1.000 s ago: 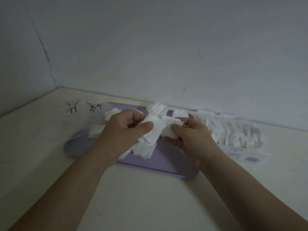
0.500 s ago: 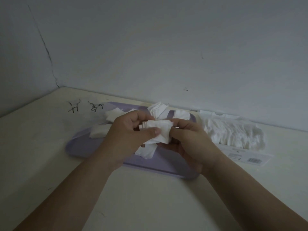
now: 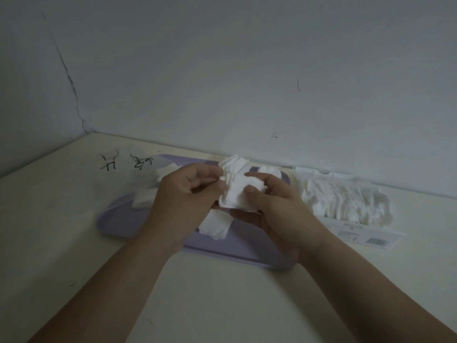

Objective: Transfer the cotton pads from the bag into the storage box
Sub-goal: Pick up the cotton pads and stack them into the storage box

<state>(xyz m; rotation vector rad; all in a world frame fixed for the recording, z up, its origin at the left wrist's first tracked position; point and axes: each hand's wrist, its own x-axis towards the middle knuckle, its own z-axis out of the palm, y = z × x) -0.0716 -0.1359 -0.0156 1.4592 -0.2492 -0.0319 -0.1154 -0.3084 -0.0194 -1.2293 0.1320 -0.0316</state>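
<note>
Your left hand (image 3: 183,196) pinches the near-left edge of a small stack of cotton pads (image 3: 235,194) between thumb and curled fingers. Your right hand (image 3: 277,211) cups the same stack from the right, thumb pressed on its top face and fingers curled round behind. Both hands are closed on it, and it is held in the air above the middle of the purple storage box (image 3: 247,246) (so shallow it reads almost as a tray), not touching the floor of the box.

Around and below the grip, loose pads (image 3: 215,225) already lie in the box: a fanned clump under your hands, a few at the left end, and a few more at the back rim. They lie askew rather than in a neat pile.

Just beside the box on your right, the bag (image 3: 346,201) lies on the table (image 3: 222,305) against the wall. It looks well filled with pads, its printed label toward you.

My judgement is that the transfer is under way but far from done. A minor share is in the box, one stack is in your hands waiting to be set down, and the larger share is in the bag. What's left is placing this stack, then more trips to the bag.
</note>
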